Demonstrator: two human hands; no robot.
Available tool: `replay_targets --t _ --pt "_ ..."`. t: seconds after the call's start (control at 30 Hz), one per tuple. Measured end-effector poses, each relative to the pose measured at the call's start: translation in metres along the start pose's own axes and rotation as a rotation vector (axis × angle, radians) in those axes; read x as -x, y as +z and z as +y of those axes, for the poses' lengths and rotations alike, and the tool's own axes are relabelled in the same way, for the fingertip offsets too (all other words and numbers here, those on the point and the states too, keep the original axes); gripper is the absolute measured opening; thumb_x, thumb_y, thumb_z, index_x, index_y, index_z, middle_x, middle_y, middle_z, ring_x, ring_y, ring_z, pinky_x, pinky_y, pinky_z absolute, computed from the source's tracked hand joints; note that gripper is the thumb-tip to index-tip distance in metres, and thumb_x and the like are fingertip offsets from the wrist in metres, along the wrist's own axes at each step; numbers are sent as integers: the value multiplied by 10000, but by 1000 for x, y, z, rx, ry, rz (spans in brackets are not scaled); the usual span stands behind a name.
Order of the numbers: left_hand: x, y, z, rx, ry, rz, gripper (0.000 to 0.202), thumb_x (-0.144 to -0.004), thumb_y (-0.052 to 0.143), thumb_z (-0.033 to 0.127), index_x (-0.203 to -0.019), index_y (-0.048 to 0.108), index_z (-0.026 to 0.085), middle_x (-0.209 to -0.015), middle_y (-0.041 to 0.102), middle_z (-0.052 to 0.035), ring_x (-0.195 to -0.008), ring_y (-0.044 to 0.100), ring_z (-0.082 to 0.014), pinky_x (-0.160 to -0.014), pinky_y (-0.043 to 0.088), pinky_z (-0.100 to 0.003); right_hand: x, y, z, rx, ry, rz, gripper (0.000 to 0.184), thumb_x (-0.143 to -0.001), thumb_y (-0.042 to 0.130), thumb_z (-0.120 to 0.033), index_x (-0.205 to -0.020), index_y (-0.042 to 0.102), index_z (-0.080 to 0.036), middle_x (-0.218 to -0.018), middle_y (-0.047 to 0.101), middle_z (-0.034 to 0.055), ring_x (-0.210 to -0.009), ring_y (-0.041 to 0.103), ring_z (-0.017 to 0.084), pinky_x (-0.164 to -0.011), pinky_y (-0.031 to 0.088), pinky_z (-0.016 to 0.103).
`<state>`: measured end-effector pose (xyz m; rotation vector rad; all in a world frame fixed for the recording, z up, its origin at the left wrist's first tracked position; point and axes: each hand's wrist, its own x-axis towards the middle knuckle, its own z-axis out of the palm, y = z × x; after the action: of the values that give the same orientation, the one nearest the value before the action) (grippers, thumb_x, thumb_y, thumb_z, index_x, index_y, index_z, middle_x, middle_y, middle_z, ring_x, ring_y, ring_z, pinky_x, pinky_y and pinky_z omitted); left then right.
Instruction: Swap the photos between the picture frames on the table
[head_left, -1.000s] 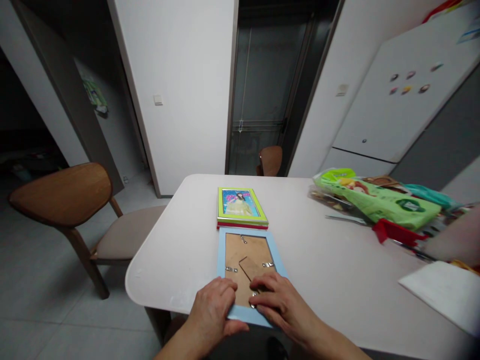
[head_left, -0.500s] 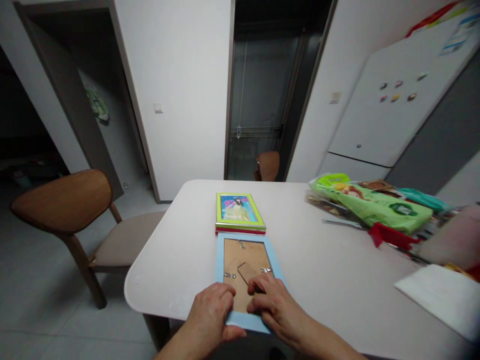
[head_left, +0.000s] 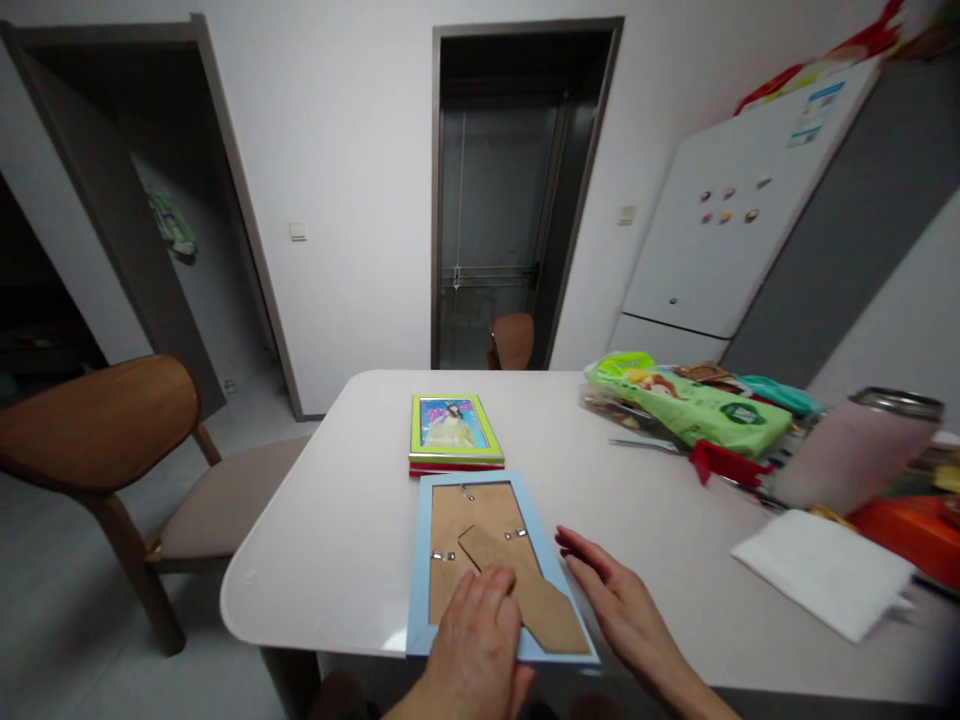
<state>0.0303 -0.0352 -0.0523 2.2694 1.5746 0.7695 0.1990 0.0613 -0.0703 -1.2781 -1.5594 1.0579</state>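
Apparently steadying the face-down light-blue picture frame (head_left: 422, 545), the left hand (head_left: 478, 635) partly covers its backing board (head_left: 487, 512), grip unclear; the right hand (head_left: 624, 603) hovers alongside, empty, fingers extended.

Right side of white, round-cornered counter (head_left: 322, 560): green printed plastic packet (head_left: 739, 415); red object (head_left: 727, 463) near it; pale pink cylinder with metallic rim (head_left: 847, 465); flat white rectangular item (head_left: 825, 570). Left: brown wooden chair with grey-beige seat (head_left: 232, 500). Right rear: white refrigerator (head_left: 697, 260), small magnets on door.

Dim light, small glare on the table (head_left: 322, 560), wide-angle edge distortion
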Motion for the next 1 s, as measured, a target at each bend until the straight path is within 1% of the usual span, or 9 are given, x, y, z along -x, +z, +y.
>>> replay_targets --t 0.13,0.23,0.3,0.37,0.47,0.53,0.67,0.83,1.0 --pt "-9 -25 23 417 -41 318 183 -663 528 159 -825 445 175 -1210 418 -127 -1094 403 -253 -902 346 -413 18 16 -16 -347 210 -108 456 -711 447 -431 -1099 492 -195 -1005 609 98 -885 574 230 -779 448 392" --pt "-24 -34 41 869 -157 529 171 -748 465 285 -875 406 187 -1021 533 -98 -920 529 -208 -795 430 -357 32 35 -31 -636 325 -212 524 -743 426 -438 -1210 349 -214 -945 633 82 -759 614 207 -675 487 375" --pt "-36 -34 48 1111 -177 565 249 -723 504 306 -903 377 191 -893 572 -61 -837 563 -188 -750 452 -329 34 36 -36 -758 310 -138 601 -721 487 -391 -1251 258 -223 -954 631 56 -762 614 189 -680 490 343" --pt "-47 -30 48 1266 -143 538 376 -653 582 265 -944 352 199 -908 578 -48 -853 563 -187 -758 447 -317 26 22 -35 -750 286 5 663 -685 533 -339 -1263 228 -224 -928 640 31 -753 614 177 -675 494 308" --pt "-66 -16 40 1310 -149 480 570 -600 614 165 -1078 304 198 -1037 554 -58 -940 533 -183 -823 407 -296 -2 -27 -24 -463 319 116 668 -671 523 -320 -1268 254 -188 -821 664 24 -663 622 181 -602 499 282" --pt "-78 2 32 1198 -229 385 602 -604 590 115 -1126 297 176 -1045 560 -61 -931 539 -172 -810 409 -263 -27 -64 -13 -165 263 167 631 -676 492 -327 -1253 309 -149 -789 670 32 -630 620 178 -564 490 260" --pt "-100 41 21 869 -326 142 496 -621 538 76 -1085 392 175 -959 608 -31 -813 576 -149 -704 438 -224 -72 -115 9 398 90 100 468 -676 412 -264 -1109 508 -113 -882 660 53 -722 616 168 -623 464 226" --pt "-111 63 17 709 -356 163 304 -549 619 114 -844 575 175 -861 608 -34 -865 506 -232 -814 347 -342 -97 -130 31 654 32 66 381 -620 435 -224 -952 615 -169 -856 667 29 -774 602 199 -673 434 245" --pt "-112 51 -7 753 -447 222 451 -449 713 128 -883 593 159 -868 599 -43 -896 487 -234 -848 313 -323 -99 -114 30 878 -18 122 384 -607 434 -183 -925 615 -65 -813 651 163 -766 586 299 -691 409 370"
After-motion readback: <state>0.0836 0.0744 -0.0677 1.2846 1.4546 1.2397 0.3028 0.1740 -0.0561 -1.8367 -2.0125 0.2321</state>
